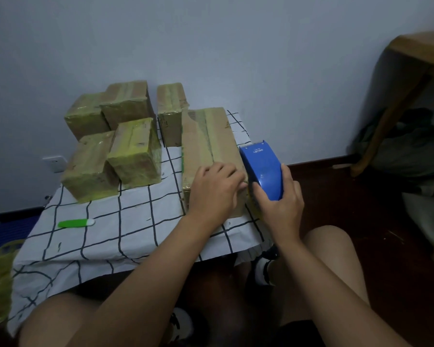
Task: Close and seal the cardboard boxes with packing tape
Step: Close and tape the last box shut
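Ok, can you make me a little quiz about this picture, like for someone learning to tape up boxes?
1. True or false: the right hand grips the blue tape dispenser.
2. Where does the left hand rest?
A. on the green-and-white cutter
B. on the long cardboard box
C. on the wall socket
3. Fill in: the boxes sit on a white cloth with a dark ____ pattern.

Key: 1 true; 2 B; 3 grid.
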